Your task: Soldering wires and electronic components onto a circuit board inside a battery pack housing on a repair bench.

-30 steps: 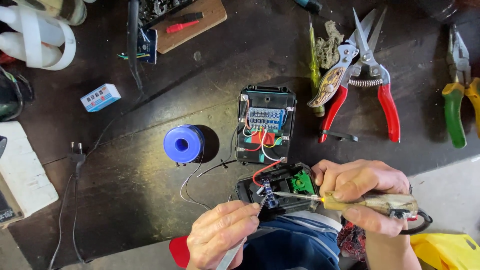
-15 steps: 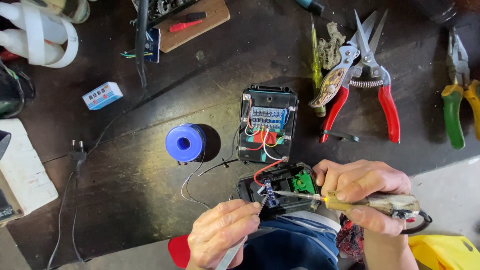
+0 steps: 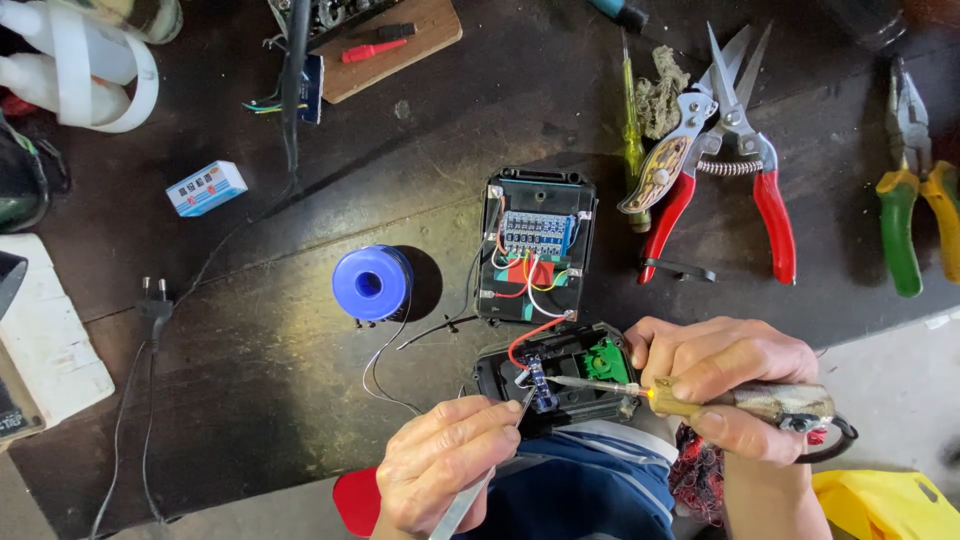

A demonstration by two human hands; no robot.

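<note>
right hand point(image 3: 725, 385) gripped soldering iron point(image 3: 700, 397), tip on small board point(image 3: 541, 385) | left hand point(image 3: 445, 470) pinched tweezers point(image 3: 480, 480) there | black casing point(image 3: 560, 380) lay at tabletop point(image 3: 250, 380) front edge

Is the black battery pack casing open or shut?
Open: the black casing half lies face-up, its blue circuit board and coloured wires exposed.

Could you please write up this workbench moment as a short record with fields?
Left hand: left hand pinches metal tweezers, tips at the small blue board.
Right hand: right hand grips a soldering iron, tip near the same board.
Workpiece: black open case with green part, wired to an open battery housing.
Nearby: blue solder spool, red pruning shears, green-yellow pliers, wall plug.
Surface: dark workbench.
</note>
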